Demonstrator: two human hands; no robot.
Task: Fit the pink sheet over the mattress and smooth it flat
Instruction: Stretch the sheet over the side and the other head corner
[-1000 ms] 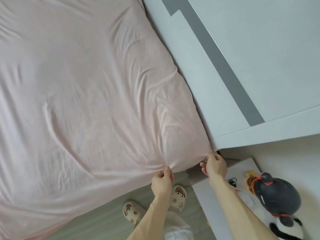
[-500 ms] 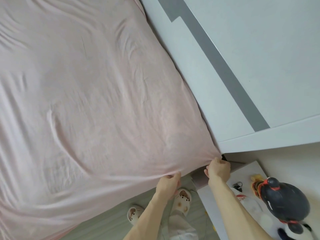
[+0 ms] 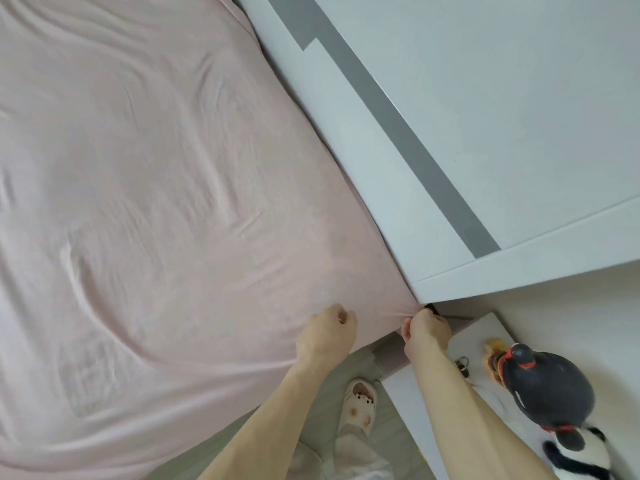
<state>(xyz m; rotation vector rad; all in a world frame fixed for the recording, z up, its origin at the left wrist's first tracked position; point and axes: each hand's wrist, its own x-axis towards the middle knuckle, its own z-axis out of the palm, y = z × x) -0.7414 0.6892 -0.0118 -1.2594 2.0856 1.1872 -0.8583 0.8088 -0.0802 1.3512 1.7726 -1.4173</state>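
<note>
Head view: the pink sheet (image 3: 156, 202) covers the mattress, pale and softly creased, drawn tight toward the near corner beside a white panel (image 3: 346, 133). My right hand (image 3: 426, 329) pinches the gathered corner fabric. My left hand (image 3: 327, 336) rests curled on the sheet's edge; I cannot tell whether it grips.

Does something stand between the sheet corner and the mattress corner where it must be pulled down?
Nothing visible lies between them. The right hand pinches the pink sheet at the corner itself, but the white headboard and the bedside table crowd that corner.
</note>
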